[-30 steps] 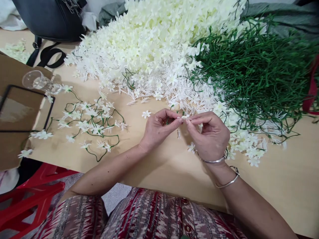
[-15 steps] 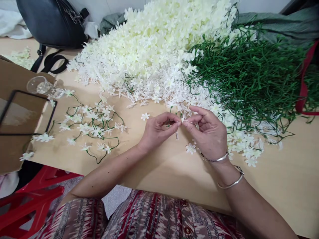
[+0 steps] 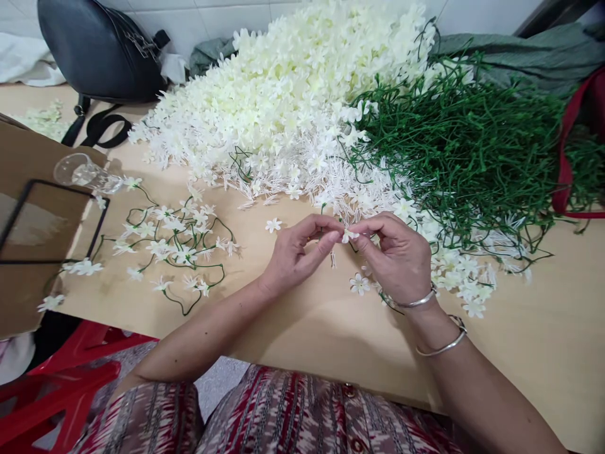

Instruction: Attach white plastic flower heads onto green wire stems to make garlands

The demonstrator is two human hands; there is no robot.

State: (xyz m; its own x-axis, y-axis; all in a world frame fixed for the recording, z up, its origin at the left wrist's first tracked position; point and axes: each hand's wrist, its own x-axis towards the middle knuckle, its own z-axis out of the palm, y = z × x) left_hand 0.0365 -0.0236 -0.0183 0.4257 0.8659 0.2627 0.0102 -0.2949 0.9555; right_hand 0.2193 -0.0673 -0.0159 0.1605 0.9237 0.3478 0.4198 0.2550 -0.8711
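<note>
A small white artificial flower (image 3: pixel 348 236) is pinched between my two hands over the table. My left hand (image 3: pixel 302 251) is closed, thumb and forefinger at the flower's left side; a bit of green stem shows by the fingertips. From the right, my right hand (image 3: pixel 397 255) also pinches at the flower, with its fingers curled. How each fingertip grips the petals or stem is partly hidden. Below the hands lies a loose white blossom (image 3: pixel 360 284), and another single blossom (image 3: pixel 273 225) rests left of my left hand.
A big heap of white blossoms (image 3: pixel 283 82) and a pile of green stems (image 3: pixel 467 139) cover the table's back. Flowered stems (image 3: pixel 177 236) lie at left, near a tipped clear cup (image 3: pixel 87 173), a cardboard box (image 3: pixel 42 151) and a black bag (image 3: pixel 99 53). A red strap (image 3: pixel 564 157) is at right.
The right forefinger has come down to the thumb, closing at the fingertips. A white flower now shows plainly between the hands. The view has shifted slightly.
</note>
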